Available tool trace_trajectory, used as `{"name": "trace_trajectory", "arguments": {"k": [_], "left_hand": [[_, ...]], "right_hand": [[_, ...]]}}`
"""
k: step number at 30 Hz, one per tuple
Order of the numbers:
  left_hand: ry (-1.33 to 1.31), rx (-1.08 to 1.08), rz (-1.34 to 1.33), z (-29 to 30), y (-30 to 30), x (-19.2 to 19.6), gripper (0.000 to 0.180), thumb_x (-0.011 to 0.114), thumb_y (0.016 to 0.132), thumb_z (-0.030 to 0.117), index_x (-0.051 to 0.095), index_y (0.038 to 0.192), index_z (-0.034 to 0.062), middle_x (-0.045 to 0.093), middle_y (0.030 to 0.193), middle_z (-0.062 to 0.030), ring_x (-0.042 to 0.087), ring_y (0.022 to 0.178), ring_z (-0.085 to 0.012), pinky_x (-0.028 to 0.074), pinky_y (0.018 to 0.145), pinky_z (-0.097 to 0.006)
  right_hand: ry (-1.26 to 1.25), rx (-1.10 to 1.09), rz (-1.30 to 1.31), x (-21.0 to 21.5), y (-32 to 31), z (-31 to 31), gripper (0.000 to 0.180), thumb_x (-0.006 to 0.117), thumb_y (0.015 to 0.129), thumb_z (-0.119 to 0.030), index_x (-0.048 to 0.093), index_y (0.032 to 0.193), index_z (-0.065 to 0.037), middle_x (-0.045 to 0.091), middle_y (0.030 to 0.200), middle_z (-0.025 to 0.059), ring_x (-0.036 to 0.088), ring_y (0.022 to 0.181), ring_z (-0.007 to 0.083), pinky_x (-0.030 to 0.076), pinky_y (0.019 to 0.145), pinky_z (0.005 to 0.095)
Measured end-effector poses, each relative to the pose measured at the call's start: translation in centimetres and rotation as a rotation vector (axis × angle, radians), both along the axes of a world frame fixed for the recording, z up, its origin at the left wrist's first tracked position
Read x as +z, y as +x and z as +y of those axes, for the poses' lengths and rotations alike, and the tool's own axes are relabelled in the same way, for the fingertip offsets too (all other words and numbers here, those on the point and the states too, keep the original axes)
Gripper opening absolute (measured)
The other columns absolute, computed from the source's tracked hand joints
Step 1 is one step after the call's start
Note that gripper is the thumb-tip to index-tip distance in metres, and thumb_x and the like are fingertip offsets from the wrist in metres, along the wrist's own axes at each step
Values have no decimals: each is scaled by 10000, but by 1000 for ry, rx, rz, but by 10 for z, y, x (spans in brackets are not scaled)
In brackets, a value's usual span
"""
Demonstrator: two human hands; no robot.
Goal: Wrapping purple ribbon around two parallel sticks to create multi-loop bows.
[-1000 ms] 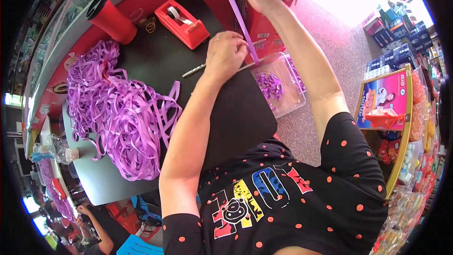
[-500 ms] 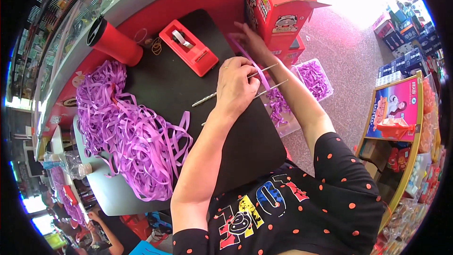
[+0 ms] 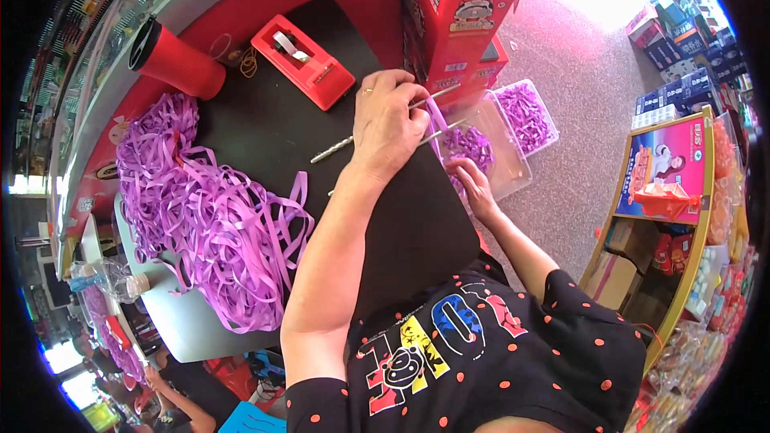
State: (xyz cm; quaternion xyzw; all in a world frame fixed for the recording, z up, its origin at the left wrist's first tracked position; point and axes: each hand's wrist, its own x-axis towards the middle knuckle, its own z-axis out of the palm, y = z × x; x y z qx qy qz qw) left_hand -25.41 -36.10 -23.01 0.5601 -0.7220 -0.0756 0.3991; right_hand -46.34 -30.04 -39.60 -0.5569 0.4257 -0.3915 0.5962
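Note:
My left hand (image 3: 389, 124) is closed over a pair of thin metal sticks (image 3: 331, 150) above the black tabletop. Their spiral-patterned ends stick out to the left; the plain tips stick out past the fingers on the right. A purple ribbon (image 3: 435, 116) passes around the sticks beside my left fingertips. Just off the table's right edge, my right hand (image 3: 476, 191) has its fingers bent together on the ribbon's lower stretch, though the grip is partly hidden. Close by, a clear plastic bin (image 3: 505, 144) holds small purple ribbon pieces (image 3: 468, 147).
A big heap of purple ribbon (image 3: 233, 232) covers the table's left side. Behind it stand a red tumbler (image 3: 180, 62) and a red tape dispenser (image 3: 305, 62). Red cartons (image 3: 461, 20) rise at the back right, by a second tub (image 3: 553, 133) of ribbon pieces. A display shelf (image 3: 642, 256) stands right.
My right hand has swung from beyond the sticks, near the red carton, back toward me and down beside the bin. My left hand keeps its hold on the sticks. The whole view has shifted slightly.

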Motion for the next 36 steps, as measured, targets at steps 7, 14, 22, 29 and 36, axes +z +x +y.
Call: {"name": "trace_trajectory", "arguments": {"k": [7,14,22,29,36], "left_hand": [[107,-24,-17,1,4,0,228,634,689,86,697,908,75,599,1107,-84,491,1109,-293,391,972,-382],[105,-25,-19,0,2,0,212,635,695,92,702,895,76,604,1087,-73,495,1102,-283,395,964,-376],[137,-23,-43,2,3,0,236,648,704,102,699,934,85,597,1128,-80,483,1130,-285,382,991,-374],[81,-9,-29,1,2,-2,195,633,701,105,706,878,68,604,1076,-66,494,1096,-279,392,959,-375],[101,-19,-30,3,3,0,202,631,701,99,702,889,74,600,1094,-73,491,1103,-282,392,965,-378]], "right_hand": [[-281,-155,152,89,-34,55,234,431,915,-75,631,988,22,633,925,73,569,920,166,441,853,298],[-613,-193,251,131,-38,65,301,458,749,-74,668,957,-15,702,867,73,496,821,217,405,815,338],[-758,-190,216,150,-37,61,340,436,726,-109,664,963,-22,704,873,59,472,784,208,375,810,339],[-823,-177,122,156,-33,47,358,426,840,-261,658,963,-17,704,872,72,473,785,217,366,812,353],[-682,-174,-97,175,-16,34,419,424,875,-338,656,946,3,700,853,82,449,779,209,375,783,346]]}}
